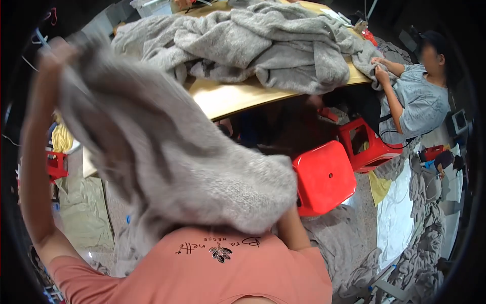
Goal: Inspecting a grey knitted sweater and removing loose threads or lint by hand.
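Note:
A large piece of grey knit fabric (177,157) stretches slantwise in front of my chest, partly smeared by motion. Its upper end is gripped by my left hand (59,53), raised high at the far left with the arm bent; the fingers are blurred. The lower right end of the fabric covers my right hand, and only that forearm (292,229) shows below it. Whether those hidden fingers hold the cloth, I cannot tell.
Heaped grey knit fabric (283,43) lies on a wooden table (228,96) ahead. Two red stools (325,177) stand at right. A co-worker (422,96) beside the table handles grey cloth. More grey fabric (336,238) lies on the floor.

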`<state>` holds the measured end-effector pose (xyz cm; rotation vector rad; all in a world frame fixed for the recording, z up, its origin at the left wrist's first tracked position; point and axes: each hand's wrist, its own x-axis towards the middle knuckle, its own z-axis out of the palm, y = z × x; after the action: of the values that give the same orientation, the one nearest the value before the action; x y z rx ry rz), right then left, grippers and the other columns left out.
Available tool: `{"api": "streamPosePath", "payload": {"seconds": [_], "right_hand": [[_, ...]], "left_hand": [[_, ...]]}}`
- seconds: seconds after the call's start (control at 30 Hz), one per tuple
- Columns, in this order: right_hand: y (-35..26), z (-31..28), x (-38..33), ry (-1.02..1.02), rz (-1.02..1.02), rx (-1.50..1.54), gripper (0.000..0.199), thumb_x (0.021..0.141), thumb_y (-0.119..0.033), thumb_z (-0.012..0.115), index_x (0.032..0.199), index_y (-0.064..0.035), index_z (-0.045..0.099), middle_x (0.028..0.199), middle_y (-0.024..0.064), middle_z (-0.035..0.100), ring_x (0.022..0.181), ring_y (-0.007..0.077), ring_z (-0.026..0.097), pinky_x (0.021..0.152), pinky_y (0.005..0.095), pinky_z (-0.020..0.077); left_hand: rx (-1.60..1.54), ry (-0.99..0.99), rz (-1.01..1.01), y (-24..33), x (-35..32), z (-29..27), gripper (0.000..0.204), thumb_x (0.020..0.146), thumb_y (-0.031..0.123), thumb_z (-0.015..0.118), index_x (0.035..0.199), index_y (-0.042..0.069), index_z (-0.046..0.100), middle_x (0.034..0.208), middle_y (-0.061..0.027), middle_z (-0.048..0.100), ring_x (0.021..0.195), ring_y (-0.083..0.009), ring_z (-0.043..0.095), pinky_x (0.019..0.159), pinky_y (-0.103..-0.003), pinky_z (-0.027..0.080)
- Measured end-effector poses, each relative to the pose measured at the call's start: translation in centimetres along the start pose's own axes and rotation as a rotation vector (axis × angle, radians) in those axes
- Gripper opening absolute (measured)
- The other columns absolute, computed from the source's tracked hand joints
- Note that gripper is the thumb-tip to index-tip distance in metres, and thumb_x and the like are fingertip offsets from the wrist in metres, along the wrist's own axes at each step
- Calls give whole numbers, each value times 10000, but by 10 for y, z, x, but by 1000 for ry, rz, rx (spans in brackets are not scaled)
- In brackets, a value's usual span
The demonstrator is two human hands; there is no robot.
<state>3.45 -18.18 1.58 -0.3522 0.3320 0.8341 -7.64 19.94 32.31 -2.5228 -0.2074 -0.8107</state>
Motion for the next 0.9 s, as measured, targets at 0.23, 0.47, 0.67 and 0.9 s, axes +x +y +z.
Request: {"api": "streamPosePath", "payload": {"seconds": [0.23,0.47,0.67,0.9], "right_hand": [[35,-49,35,339,-1027,-1372,273,752,-84,592,1000,1,518,961,109,558,889,208,533,783,334,438],[97,34,50,-592,-170,-1169,412,728,-47,609,1115,3,475,1062,115,543,934,252,541,794,356,434],[66,19,57,1,-218,-484,376,835,-33,462,1208,-47,421,1137,119,523,1038,287,521,903,472,415],[-56,45,-51,211,-1176,-628,245,856,-166,453,1021,5,513,982,128,565,903,241,567,811,366,480]], "left_hand": [[-1543,-475,-1246,142,-104,108,109,801,85,515,730,8,546,657,-55,544,559,-133,523,506,-278,433],[-2015,-457,-1220,217,-70,88,69,819,34,511,796,-15,555,722,-79,608,589,-105,572,547,-237,486],[-1766,-425,-878,189,-62,102,116,807,61,550,704,19,582,606,15,547,508,-40,449,448,-212,374],[-1707,-544,-463,134,-58,64,198,798,105,585,626,25,529,561,27,490,508,-22,411,447,-197,329]]}}
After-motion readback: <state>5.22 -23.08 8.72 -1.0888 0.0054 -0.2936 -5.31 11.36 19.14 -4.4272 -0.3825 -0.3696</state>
